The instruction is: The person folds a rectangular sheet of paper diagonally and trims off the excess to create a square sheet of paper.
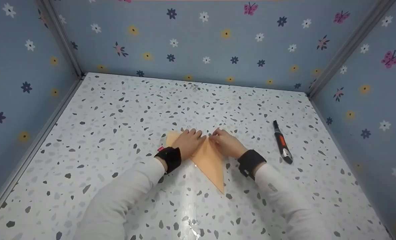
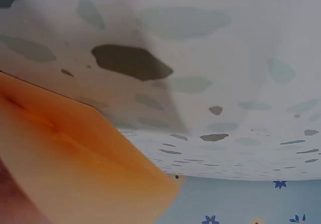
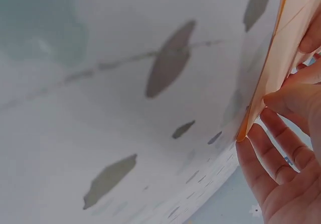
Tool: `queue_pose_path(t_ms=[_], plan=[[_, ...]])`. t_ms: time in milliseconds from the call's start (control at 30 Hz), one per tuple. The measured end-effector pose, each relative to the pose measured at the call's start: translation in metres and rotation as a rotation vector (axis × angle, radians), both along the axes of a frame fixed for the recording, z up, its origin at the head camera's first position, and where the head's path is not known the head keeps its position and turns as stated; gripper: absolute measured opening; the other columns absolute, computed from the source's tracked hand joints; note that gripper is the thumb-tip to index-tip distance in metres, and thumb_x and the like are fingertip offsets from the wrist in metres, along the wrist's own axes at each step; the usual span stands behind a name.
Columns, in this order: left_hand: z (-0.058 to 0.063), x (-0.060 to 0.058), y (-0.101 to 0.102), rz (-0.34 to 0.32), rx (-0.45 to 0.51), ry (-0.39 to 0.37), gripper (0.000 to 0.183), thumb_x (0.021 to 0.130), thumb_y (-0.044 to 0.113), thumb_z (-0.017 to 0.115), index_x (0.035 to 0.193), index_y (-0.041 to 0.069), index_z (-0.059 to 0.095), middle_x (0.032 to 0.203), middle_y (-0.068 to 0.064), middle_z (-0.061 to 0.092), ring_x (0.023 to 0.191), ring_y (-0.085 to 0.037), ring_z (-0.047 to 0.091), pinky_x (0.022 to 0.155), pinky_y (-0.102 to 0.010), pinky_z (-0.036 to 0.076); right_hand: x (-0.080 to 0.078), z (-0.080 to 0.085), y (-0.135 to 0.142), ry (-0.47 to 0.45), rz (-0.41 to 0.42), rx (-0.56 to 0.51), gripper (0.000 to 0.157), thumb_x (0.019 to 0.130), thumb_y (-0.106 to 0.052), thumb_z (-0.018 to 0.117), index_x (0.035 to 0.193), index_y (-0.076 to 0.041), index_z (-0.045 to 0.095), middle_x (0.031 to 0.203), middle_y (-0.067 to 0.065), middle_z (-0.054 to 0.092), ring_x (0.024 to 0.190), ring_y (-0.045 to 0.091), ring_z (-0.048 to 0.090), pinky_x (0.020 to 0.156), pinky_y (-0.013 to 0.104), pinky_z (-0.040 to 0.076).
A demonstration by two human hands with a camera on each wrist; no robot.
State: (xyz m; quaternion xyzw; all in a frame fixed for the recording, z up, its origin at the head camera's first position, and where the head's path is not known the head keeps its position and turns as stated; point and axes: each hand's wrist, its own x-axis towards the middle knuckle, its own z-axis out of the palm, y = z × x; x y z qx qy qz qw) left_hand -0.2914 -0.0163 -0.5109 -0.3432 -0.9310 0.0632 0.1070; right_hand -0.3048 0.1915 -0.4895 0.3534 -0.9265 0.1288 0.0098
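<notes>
A folded sheet of orange paper (image 1: 208, 163) lies between the two hands in the head view, one pointed corner toward the person. My left hand (image 1: 188, 142) lies across its left part, bent fingers holding it near the top. At the upper right edge, my right hand (image 1: 227, 144) pinches the paper. The right wrist view shows the right thumb on one face of the orange paper (image 3: 268, 78) and fingertips along its edge. In the left wrist view a creased flap of the orange paper (image 2: 110, 163) stands raised over the table.
A black and orange utility knife (image 1: 282, 143) lies on the speckled white table (image 1: 118, 110), right of the right hand. Blue flowered panels (image 1: 198, 43) rise along the back and both sides.
</notes>
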Motion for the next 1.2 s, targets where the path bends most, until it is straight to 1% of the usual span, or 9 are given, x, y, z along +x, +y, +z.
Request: queue_pose_path(t_ms=[133, 200, 333, 533, 733, 833, 933, 1033, 1200], plan=[[-0.001, 0.005, 0.002, 0.035, 0.022, -0.025, 0.040, 0.108, 0.027, 0.050, 0.144, 0.012, 0.057, 0.131, -0.010, 0.062, 0.115, -0.031, 0.060, 0.096, -0.044, 0.055, 0.002, 0.001, -0.001, -0.015, -0.018, 0.037, 0.027, 0.098, 0.001, 0.059, 0.121, -0.001, 0.071, 0.119, 0.020, 0.065, 0.110, 0.037, 0.064, 0.090, 0.048, 0.060], [-0.001, 0.007, 0.003, 0.047, 0.022, -0.044, 0.043, 0.108, 0.033, 0.051, 0.146, 0.014, 0.055, 0.133, -0.011, 0.062, 0.119, -0.032, 0.060, 0.101, -0.046, 0.055, 0.004, 0.001, -0.002, -0.016, -0.025, 0.065, 0.028, 0.100, -0.002, 0.058, 0.125, -0.003, 0.070, 0.120, 0.019, 0.064, 0.110, 0.035, 0.063, 0.088, 0.048, 0.061], [0.001, 0.010, 0.004, 0.057, 0.005, -0.061, 0.045, 0.109, 0.034, 0.048, 0.149, 0.017, 0.052, 0.137, -0.012, 0.060, 0.125, -0.034, 0.059, 0.107, -0.050, 0.053, 0.006, 0.000, -0.003, -0.008, -0.042, 0.133, 0.032, 0.103, -0.007, 0.055, 0.133, -0.006, 0.066, 0.123, 0.017, 0.062, 0.112, 0.033, 0.062, 0.087, 0.047, 0.061], [0.002, 0.012, 0.006, 0.076, -0.040, -0.043, 0.046, 0.109, 0.035, 0.046, 0.151, 0.018, 0.051, 0.140, -0.012, 0.060, 0.128, -0.034, 0.057, 0.109, -0.048, 0.052, 0.009, -0.002, -0.005, 0.068, -0.032, 0.234, 0.042, 0.098, 0.000, 0.055, 0.139, -0.006, 0.062, 0.128, 0.017, 0.062, 0.114, 0.034, 0.063, 0.089, 0.048, 0.061], [0.003, 0.015, 0.007, 0.104, -0.063, -0.071, 0.048, 0.110, 0.035, 0.043, 0.153, 0.013, 0.048, 0.145, -0.011, 0.057, 0.135, -0.032, 0.055, 0.115, -0.049, 0.047, 0.015, -0.005, -0.006, 0.130, -0.040, 0.329, 0.046, 0.099, -0.001, 0.053, 0.144, -0.005, 0.057, 0.133, 0.019, 0.060, 0.121, 0.037, 0.060, 0.104, 0.054, 0.054], [0.004, 0.016, 0.005, 0.112, -0.065, -0.089, 0.051, 0.110, 0.037, 0.043, 0.153, 0.009, 0.047, 0.148, -0.010, 0.055, 0.138, -0.031, 0.052, 0.117, -0.047, 0.045, 0.017, -0.005, -0.005, 0.178, -0.040, 0.346, 0.044, 0.098, -0.001, 0.054, 0.142, -0.004, 0.059, 0.128, 0.018, 0.061, 0.118, 0.036, 0.062, 0.107, 0.053, 0.052], [0.005, 0.016, 0.001, 0.137, -0.033, -0.106, 0.055, 0.109, 0.041, 0.044, 0.150, 0.006, 0.049, 0.147, -0.010, 0.056, 0.138, -0.030, 0.051, 0.117, -0.047, 0.044, 0.017, -0.006, -0.003, 0.214, -0.040, 0.344, 0.044, 0.097, 0.000, 0.056, 0.140, -0.005, 0.061, 0.121, 0.016, 0.062, 0.111, 0.033, 0.064, 0.104, 0.050, 0.054], [0.006, 0.018, -0.003, 0.178, -0.009, -0.132, 0.057, 0.108, 0.043, 0.046, 0.151, 0.005, 0.049, 0.148, -0.011, 0.056, 0.138, -0.030, 0.050, 0.117, -0.047, 0.043, 0.017, -0.006, -0.002, 0.208, -0.043, 0.324, 0.044, 0.096, 0.001, 0.056, 0.140, -0.005, 0.060, 0.121, 0.016, 0.061, 0.109, 0.032, 0.064, 0.102, 0.048, 0.056], [0.005, 0.026, -0.005, 0.232, 0.004, -0.118, 0.058, 0.107, 0.044, 0.046, 0.150, 0.005, 0.050, 0.144, -0.010, 0.058, 0.131, -0.029, 0.054, 0.111, -0.044, 0.045, 0.018, -0.008, -0.004, 0.172, -0.043, 0.308, 0.047, 0.096, 0.002, 0.055, 0.143, -0.004, 0.057, 0.129, 0.017, 0.061, 0.113, 0.033, 0.063, 0.101, 0.048, 0.057]])
